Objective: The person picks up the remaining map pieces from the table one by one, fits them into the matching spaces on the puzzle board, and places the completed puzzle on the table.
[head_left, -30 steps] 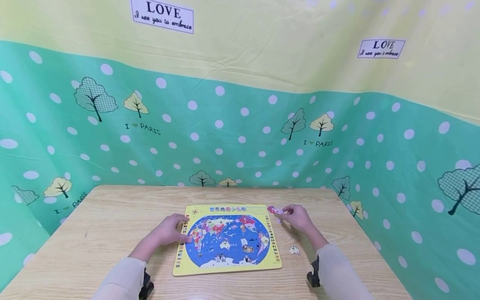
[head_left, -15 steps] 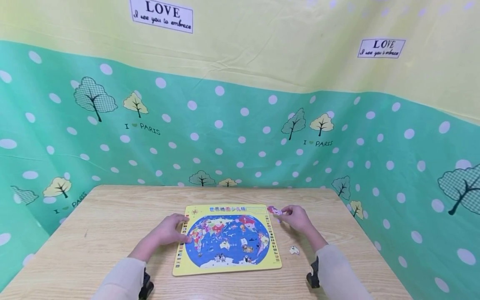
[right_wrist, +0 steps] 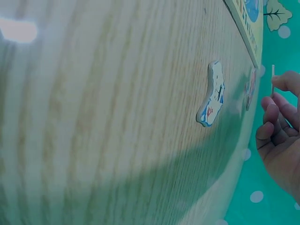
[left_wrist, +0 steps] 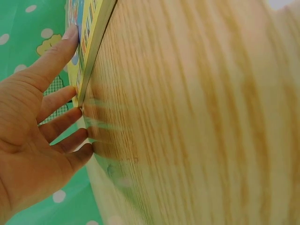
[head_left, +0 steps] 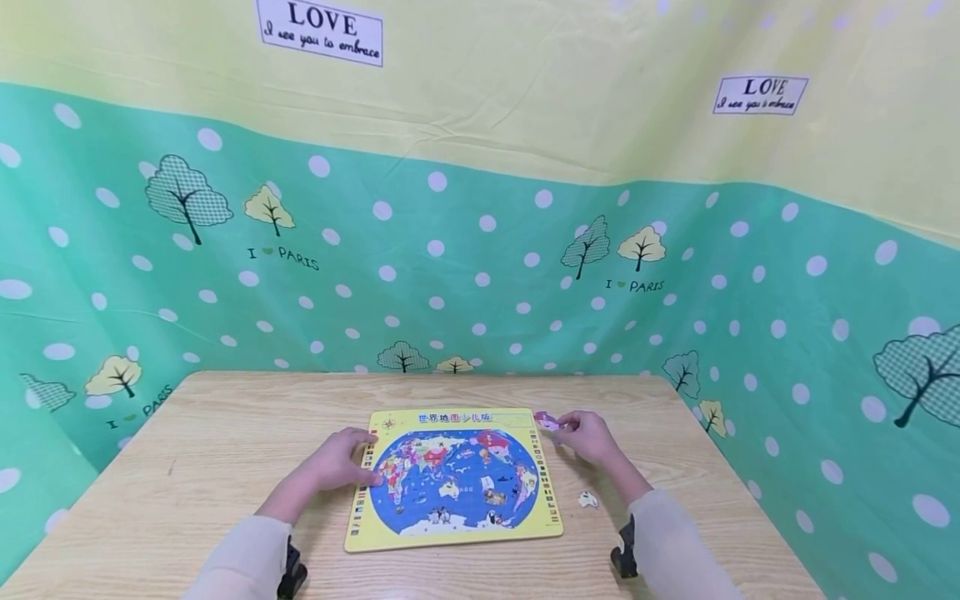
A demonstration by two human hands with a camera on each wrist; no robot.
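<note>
Yellow borders the world-map board point(head_left: 471, 505) lying flat on the wooden surface point(head_left: 247, 467) in the head view. Your left hand point(head_left: 340, 460) is at its left edge, your right hand point(head_left: 589, 435) by its far right corner; a small white piece point(head_left: 587, 499) lies nearer you. In the left wrist view, your thumb rests on the board, fingers along its edge, that grip loose. In the right wrist view, your grip pinches a thin piece point(right_wrist: 273, 74), seen edge-on.
</note>
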